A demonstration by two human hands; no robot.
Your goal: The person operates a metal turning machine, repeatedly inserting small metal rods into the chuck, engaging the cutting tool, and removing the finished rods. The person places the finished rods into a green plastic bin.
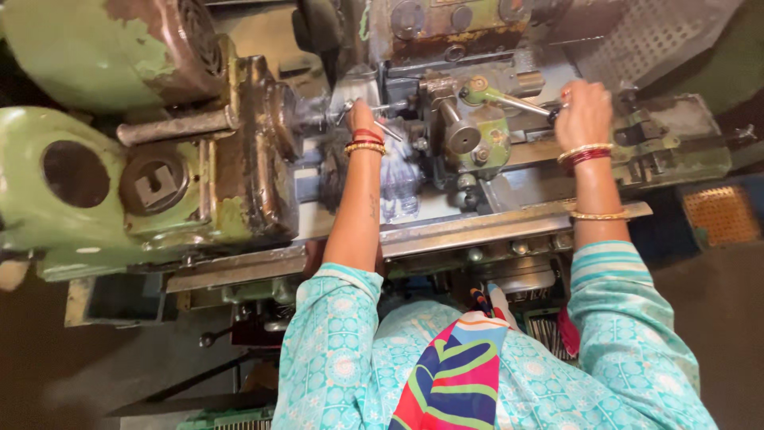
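Up near the frame's centre, the left hand point(360, 114) pinches a thin metal rod point(387, 130) beside the chuck point(278, 119); the right hand point(583, 111) wraps the lever handle point(517, 102), whose length runs leftward.

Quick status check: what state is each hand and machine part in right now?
left hand: reaching in beside the chuck, fingers hidden
right hand: closed on the lever handle
lever handle: angled toward the right hand, gripped at its end
chuck: blurred, possibly spinning
clear plastic sheet: crumpled on the bed

Both arms stretch forward, left hand point(360, 114) reaching with fingers curled, right hand point(583, 115) clenched, bangled wrists.
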